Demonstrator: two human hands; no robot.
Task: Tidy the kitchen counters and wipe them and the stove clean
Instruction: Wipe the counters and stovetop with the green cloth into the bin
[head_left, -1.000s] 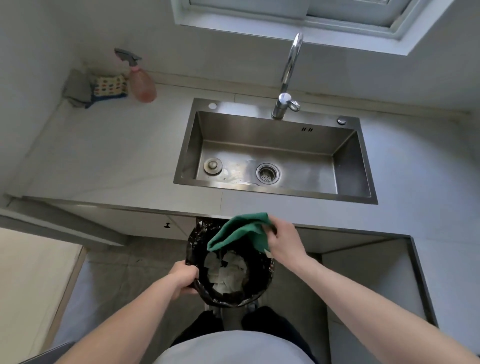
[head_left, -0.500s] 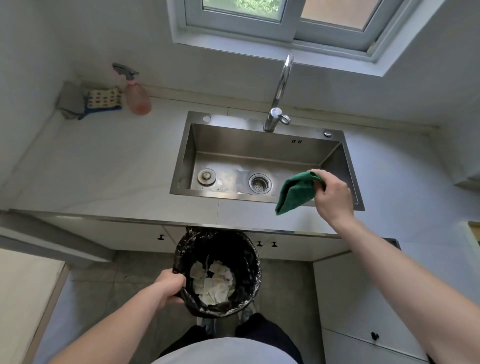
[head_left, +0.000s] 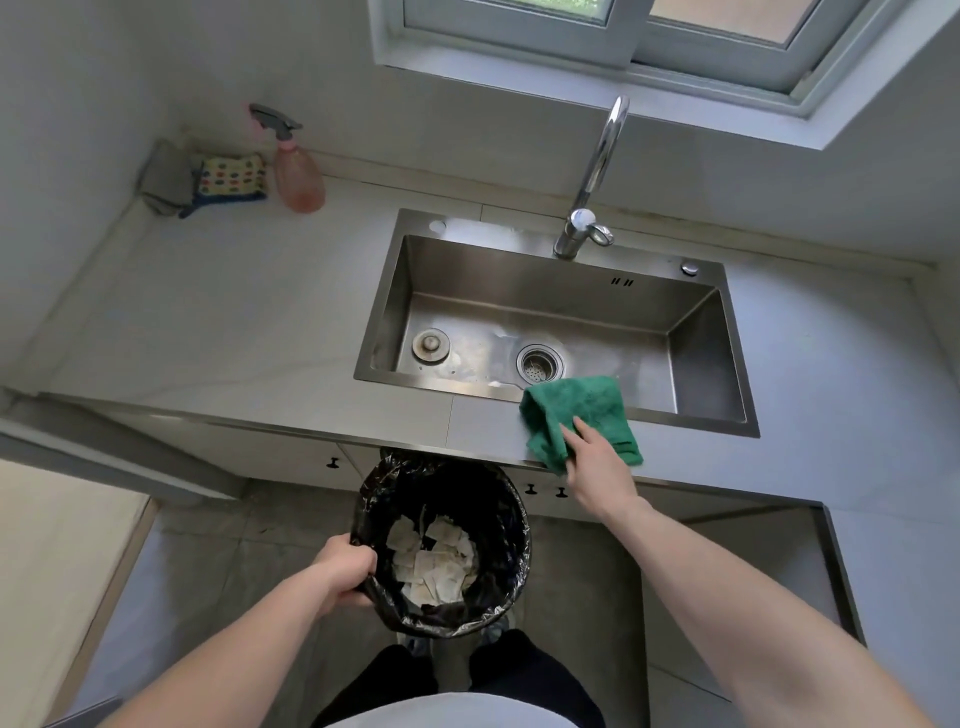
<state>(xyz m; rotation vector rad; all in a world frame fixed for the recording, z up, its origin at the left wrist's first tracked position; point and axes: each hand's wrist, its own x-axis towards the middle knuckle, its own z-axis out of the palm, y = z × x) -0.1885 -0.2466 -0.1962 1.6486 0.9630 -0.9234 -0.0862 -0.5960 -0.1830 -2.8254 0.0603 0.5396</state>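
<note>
- One view, head: cloth (head_left: 576, 415) moved from over the bin (head_left: 441, 540) a second before, down onto the counter (head_left: 234, 322) at the sink's (head_left: 561, 317) front rim.
- Right hand (head_left: 597, 467) lay on it, fingers straight, pressing rather than gripping; probably wiping about to start.
- Left hand (head_left: 345, 571) curled round the bin's rim, as before, paper scraps inside.
- Further back: spray bottle (head_left: 296, 171), folded rags (head_left: 208, 179), tap (head_left: 592, 182), window (head_left: 649, 36).
</note>
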